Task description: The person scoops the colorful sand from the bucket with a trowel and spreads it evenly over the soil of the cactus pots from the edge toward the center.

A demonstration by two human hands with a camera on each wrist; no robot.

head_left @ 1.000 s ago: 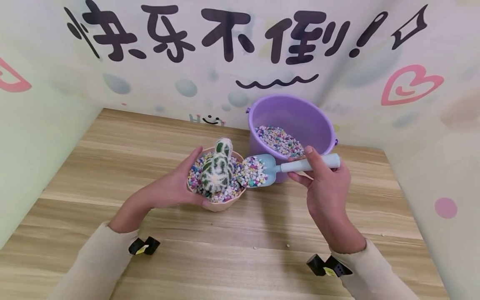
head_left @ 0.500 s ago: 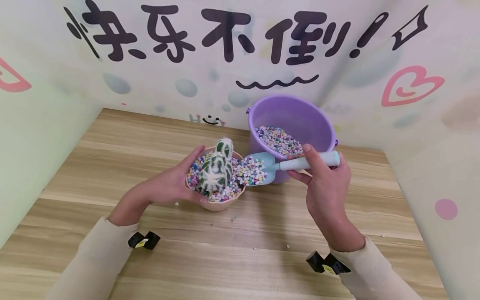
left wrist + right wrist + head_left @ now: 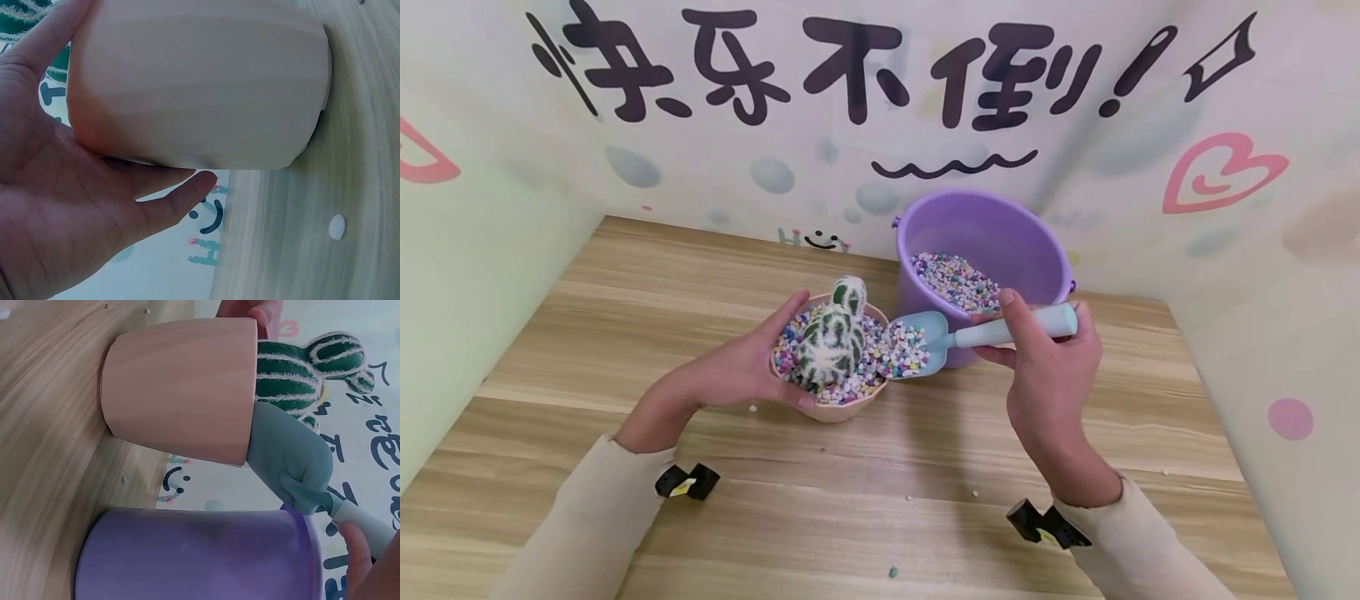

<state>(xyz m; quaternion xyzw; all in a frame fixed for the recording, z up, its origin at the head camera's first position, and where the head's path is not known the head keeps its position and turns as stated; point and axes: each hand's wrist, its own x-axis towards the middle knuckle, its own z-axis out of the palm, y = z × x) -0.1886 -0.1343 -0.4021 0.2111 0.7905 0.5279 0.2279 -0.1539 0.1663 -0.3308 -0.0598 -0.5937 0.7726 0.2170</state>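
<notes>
My left hand [image 3: 737, 367] holds a peach-coloured flowerpot [image 3: 841, 413] from its left side, thumb at the front rim and fingers round the back. A green cactus [image 3: 832, 346] with white fuzzy ribs stands in the pot, ringed by small multicoloured pebbles [image 3: 853, 389]. In my right hand [image 3: 1054, 379] is the pale handle of a light blue trowel [image 3: 936, 333], gripped with the thumb on top. The trowel's blade bears more pebbles [image 3: 906, 348] and has its tip at the pot's right rim. In the right wrist view the blade [image 3: 290, 447] slopes down toward the pot [image 3: 181, 390].
A purple bucket [image 3: 1026, 237], partly filled with the same pebbles [image 3: 955, 279], stands behind the trowel near the printed back wall [image 3: 737, 183]. A few stray pebbles lie on the wooden table [image 3: 760, 517], including a green pebble [image 3: 892, 572] near the front.
The heap on the trowel has shrunk, and its handle dips slightly left. The pot and left hand shifted slightly left, then stayed still. A green pebble has appeared near the table's front.
</notes>
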